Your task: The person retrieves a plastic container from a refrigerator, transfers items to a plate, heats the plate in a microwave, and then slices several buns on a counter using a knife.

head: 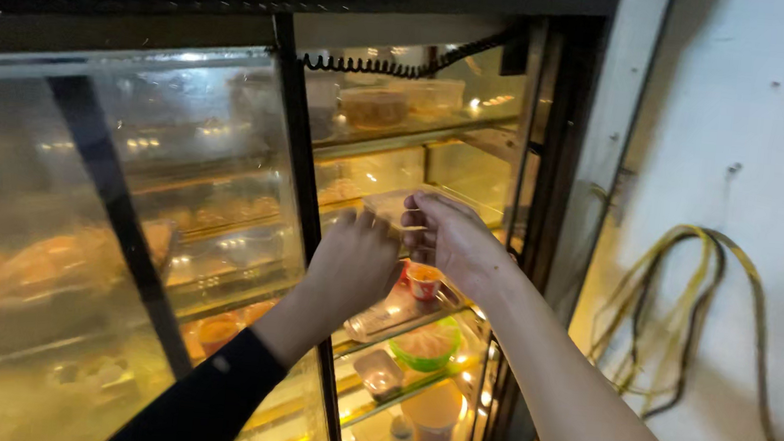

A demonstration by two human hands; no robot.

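Both hands were inside the open display fridge (557, 169). The right hand (452, 240) had its fingers closed on a clear plastic container (393, 206), held level above a middle shelf (422, 313); the left hand (350, 264) was clenched just beside it, contact unclear. Below the fingers stood a small red cup (424, 281) and a green bowl (425, 346). The container was not yet resting on any shelf.
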